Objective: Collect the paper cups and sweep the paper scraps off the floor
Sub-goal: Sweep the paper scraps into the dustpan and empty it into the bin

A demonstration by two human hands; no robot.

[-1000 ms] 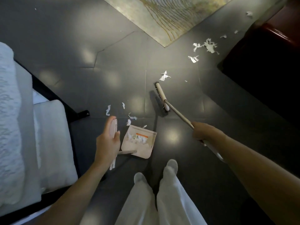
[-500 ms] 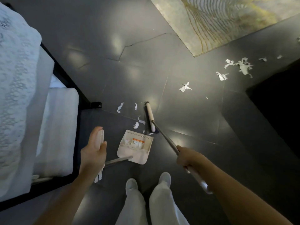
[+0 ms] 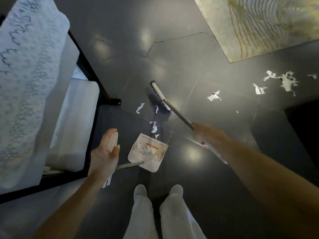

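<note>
head view: all I have
left hand: I see it wrapped round the pale grip atop the handle of the dustpan, thumb laid along the top
dustpan: flat on the dark floor just ahead of the person's shoes, mouth facing away, white bits inside
right hand: fingers curled round the broom handle, arm stretched forward
broom head: low over the floor beyond the dustpan; I cannot tell if the bristles touch
near scraps: between broom head and dustpan mouth
far scraps: scattered well to the right, near the rug
white cushion: left, in a black frame
</note>
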